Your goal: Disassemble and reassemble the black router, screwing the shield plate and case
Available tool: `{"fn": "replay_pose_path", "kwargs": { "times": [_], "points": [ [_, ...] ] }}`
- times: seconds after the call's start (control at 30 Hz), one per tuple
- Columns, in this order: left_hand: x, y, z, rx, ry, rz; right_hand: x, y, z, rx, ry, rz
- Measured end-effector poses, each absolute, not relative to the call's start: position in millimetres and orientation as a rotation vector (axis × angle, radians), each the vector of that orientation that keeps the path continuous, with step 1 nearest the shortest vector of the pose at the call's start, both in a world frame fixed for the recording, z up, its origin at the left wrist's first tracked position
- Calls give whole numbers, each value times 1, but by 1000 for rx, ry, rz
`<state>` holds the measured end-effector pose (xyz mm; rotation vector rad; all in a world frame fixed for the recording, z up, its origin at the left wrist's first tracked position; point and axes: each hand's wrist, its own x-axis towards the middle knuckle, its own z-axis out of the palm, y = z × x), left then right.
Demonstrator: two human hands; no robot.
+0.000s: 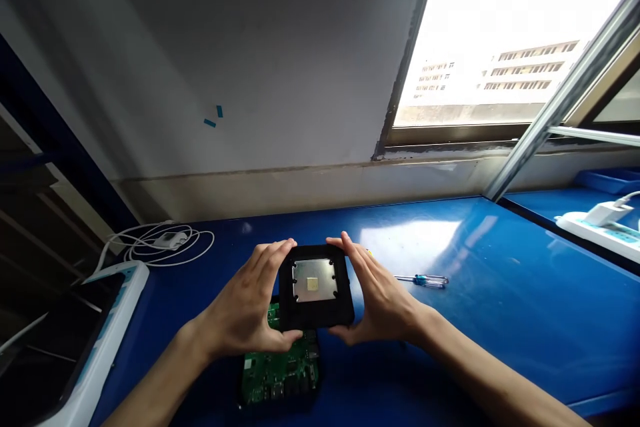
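Both my hands hold a square black cover (315, 289) with a grey metal plate and a small yellowish pad at its middle, lifted above the blue table (500, 293). My left hand (245, 310) grips its left edge, thumb under the near corner. My right hand (377, 300) grips its right edge. Beneath the cover lies a green circuit board (277, 370) in a black base, partly hidden by the cover and my left hand.
A small screwdriver with a blue handle (423, 279) lies right of my hands. Coiled white cable (167, 240) sits at the back left, a white-edged device (95, 347) at the left, a white power strip (600, 227) at the far right below the window.
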<state>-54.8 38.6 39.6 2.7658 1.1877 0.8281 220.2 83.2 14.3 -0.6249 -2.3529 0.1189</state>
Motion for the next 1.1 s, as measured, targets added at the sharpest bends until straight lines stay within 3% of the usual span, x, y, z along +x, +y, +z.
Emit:
{"fn": "replay_pose_path", "kwargs": {
  "times": [0.57,0.87,1.1],
  "points": [
    [-45,34,29,2848,1272,885,221,76,11,-541,-2248,48],
    [-27,15,30,3030,1336,1025,219,65,14,-396,-2221,-268],
    [-18,15,20,2994,1129,1136,217,61,15,-249,-2168,-477]
  ]
}}
